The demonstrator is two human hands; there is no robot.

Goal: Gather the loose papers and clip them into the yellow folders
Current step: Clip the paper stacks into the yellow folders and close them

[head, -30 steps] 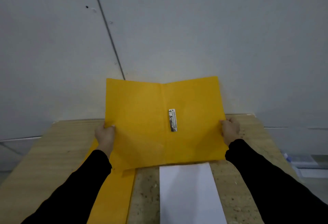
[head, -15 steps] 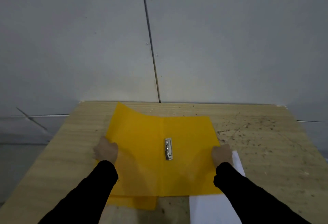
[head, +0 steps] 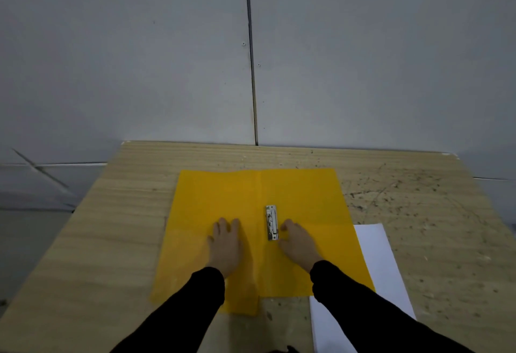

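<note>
Head cam: you're no longer holding the yellow folder [head: 307,199] up. It's now lying open on the table [head: 111,227], w/ both hands moved in to the middle. L hand [head: 226,243] is pressing flat, fingers straight. R hand [head: 298,243] is curling beside the metal clip [head: 271,222], just left of its fingertips; can't tell if it's pinching. Probably you're starting on the clip. Papers [head: 377,263] are lying right of R wrist, partly covered; 2nd folder [head: 243,306] is peeking out under L forearm.
</note>
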